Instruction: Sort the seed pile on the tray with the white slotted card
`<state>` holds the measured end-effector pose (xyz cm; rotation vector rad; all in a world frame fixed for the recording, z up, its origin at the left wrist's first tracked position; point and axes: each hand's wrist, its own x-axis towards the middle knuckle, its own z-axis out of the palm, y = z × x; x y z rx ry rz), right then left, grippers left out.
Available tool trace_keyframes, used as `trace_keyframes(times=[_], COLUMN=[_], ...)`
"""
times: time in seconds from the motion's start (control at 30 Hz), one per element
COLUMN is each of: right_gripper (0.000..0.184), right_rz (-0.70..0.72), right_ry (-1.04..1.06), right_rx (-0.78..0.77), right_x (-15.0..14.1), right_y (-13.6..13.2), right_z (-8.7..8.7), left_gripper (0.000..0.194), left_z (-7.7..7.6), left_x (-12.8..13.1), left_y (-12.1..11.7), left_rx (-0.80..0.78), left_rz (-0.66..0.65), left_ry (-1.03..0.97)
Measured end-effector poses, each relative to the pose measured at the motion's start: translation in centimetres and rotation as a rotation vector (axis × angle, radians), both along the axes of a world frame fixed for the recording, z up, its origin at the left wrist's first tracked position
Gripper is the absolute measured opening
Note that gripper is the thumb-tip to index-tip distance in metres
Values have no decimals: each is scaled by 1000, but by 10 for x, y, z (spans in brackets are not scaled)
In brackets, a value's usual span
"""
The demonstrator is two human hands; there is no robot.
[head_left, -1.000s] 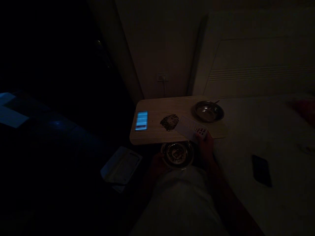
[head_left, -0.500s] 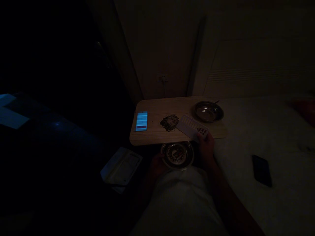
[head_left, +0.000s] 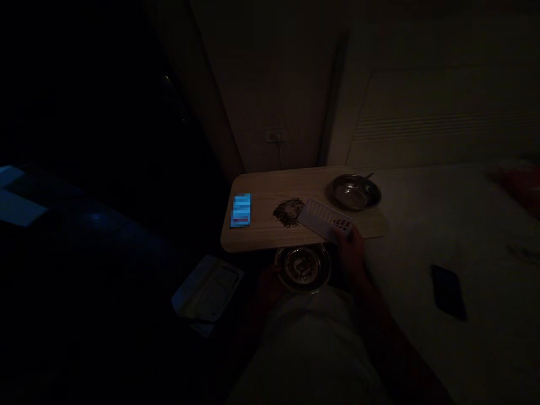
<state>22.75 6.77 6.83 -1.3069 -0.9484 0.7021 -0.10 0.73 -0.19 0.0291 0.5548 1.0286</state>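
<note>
In dim light, my right hand grips one end of a pale, flat slotted piece, whose exact kind I cannot make out. Its far end reaches the right side of a pile of small dark bits on the wooden board. Below the board's near edge, a metal bowl holds some dark and light bits. My left hand is closed on this bowl's left rim, its fingers mostly in shadow.
Another metal bowl, a utensil handle at its rim, stands on the board's right end. A lit phone lies at the left end. A dark phone rests on the white bedding. A pale package is lower left.
My right hand has shifted the slotted piece slightly left against the pile, and its slots show more clearly. The left hand and the bowl stay nearly in place.
</note>
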Motion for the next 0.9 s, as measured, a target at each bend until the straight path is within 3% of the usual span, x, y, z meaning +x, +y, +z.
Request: trace_keyframes(times=[0.9], right_gripper=[34], right_rz=[87], right_ry=[38], right_rx=[-38], right_x=[11], right_y=[-2], right_z=[-3], left_gripper=[34], left_z=[-3], left_x=[0], left_y=[-3], left_rx=[-4], left_rz=[-12], left_ry=[56])
